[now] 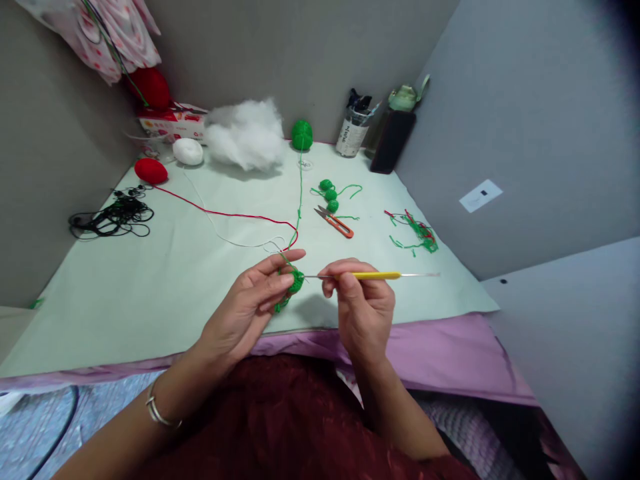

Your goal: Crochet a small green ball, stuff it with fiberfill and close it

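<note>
Between the thumb and fingers of my left hand (250, 293) is a small green crochet piece (297, 281), with a short green tail hanging below it. Green yarn (301, 193) runs from over my left index finger back to a green yarn ball (302, 135). My right hand (363, 300) grips the yellow handle of a crochet hook (376, 275). The hook's thin metal tip points left and meets the edge of the green piece; whether it passes through a stitch is too small to tell.
Orange thread snips (336, 223) lie beyond my hands, by small green crocheted balls (331, 195). Yarn scraps (423, 233) are at right, black cord (115, 213) at left. Behind are red yarn (151, 171), white yarn (188, 152), white stuffing (247, 135), a pen cup (353, 133) and a phone (393, 142).
</note>
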A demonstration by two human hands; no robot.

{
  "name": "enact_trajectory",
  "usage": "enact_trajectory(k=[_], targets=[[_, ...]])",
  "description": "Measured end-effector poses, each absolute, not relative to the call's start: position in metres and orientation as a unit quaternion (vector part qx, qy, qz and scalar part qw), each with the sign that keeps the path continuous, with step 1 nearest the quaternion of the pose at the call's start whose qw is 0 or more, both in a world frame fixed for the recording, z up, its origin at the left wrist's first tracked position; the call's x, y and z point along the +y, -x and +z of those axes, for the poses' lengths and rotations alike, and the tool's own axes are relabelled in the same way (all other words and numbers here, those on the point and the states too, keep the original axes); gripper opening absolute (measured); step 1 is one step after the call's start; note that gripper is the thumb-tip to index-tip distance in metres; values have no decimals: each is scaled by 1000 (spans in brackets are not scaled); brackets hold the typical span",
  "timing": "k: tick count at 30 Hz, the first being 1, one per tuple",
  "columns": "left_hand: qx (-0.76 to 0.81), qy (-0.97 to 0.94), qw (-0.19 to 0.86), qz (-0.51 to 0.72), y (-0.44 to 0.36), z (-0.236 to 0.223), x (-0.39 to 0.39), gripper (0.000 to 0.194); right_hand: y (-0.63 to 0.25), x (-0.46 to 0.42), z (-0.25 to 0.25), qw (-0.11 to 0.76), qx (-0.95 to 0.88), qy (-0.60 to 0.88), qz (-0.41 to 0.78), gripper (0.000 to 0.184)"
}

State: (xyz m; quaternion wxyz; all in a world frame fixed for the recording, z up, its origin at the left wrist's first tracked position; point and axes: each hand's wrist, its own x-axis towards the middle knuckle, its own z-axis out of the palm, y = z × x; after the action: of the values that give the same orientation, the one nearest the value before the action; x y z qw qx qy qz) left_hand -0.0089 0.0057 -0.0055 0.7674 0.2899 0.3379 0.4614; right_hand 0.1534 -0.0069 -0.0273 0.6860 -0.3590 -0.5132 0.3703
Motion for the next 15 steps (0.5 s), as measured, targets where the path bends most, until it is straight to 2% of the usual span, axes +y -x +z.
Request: enact_trajectory(k=[4,12,15], targets=[[350,-350,730,472,4,-7,2,34,-152,-5,-28,660,-521,359,404,12],[380,-416,674,477,7,-11,0,29,-155,-4,-26,663,-443,338,500,15],[380,-437,661,476,10,-13,-1,28,-156,-6,-23,655,-464,342,488,17]])
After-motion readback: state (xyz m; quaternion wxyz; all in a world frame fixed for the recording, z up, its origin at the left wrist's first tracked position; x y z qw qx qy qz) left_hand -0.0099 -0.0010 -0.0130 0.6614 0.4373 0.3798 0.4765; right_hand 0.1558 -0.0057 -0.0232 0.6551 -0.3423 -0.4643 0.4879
